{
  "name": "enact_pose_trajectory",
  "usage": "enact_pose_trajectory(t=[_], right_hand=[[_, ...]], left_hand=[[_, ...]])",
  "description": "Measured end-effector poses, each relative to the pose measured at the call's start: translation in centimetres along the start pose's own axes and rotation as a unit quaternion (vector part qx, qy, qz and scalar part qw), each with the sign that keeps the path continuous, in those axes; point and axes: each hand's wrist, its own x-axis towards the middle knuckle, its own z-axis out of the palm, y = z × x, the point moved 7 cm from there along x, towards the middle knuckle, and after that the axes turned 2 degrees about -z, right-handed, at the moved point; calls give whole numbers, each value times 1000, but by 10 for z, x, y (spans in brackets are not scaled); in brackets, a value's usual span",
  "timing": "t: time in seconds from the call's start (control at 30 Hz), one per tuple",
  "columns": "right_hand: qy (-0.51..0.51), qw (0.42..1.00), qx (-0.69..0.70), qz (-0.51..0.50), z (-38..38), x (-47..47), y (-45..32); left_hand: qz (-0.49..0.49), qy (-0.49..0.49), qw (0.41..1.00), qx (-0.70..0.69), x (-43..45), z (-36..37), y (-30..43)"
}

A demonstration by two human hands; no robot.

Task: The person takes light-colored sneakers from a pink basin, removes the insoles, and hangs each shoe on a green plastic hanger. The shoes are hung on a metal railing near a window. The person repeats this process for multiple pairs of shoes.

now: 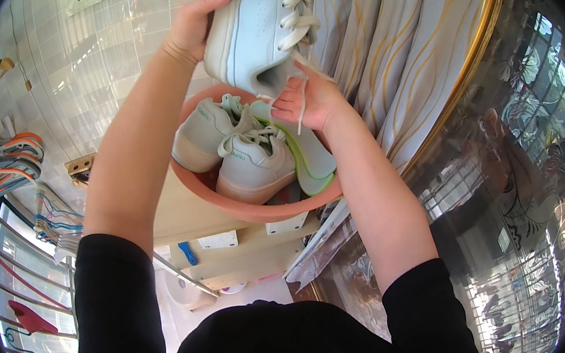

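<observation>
A pale lace-up sneaker (250,33) is held up in front of me, its ankle opening turned down towards me. My left hand (197,21) grips its sole side, thumb on top. My right hand (308,100) is at the opening and the loose lace, palm up with fingers partly spread; whether it pinches the lace I cannot tell. Below, an orange plastic basin (266,213) holds two more white sneakers, one at the left (202,136) and one nearer me (255,166). A green-edged insole (311,152) leans at the basin's right side, under my right wrist.
The basin stands on a wooden shelf unit (177,214), with a blue brush-like item (187,254) lower down. A patterned curtain (404,53) hangs at the right beside a gold-edged frame. Clothes hangers (9,160) and window bars (25,305) are at the left.
</observation>
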Motion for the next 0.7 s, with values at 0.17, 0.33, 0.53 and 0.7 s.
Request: enact_pose_trajectory(t=[0.17, 0.33, 0.53, 0.7], right_hand=[[-213, 977, -26, -12, 67, -32, 8], [-237, 949, 193, -75, 54, -23, -18], [-157, 949, 169, -216, 49, -36, -34], [-111, 965, 92, -218, 50, -33, -28]], left_hand=[[41, 29, 998, -37, 2, 25, -17], [-49, 80, 990, 103, -1, 33, -11], [-23, 166, 887, 431, -38, 60, -11], [97, 357, 665, 649, -36, 51, 17]])
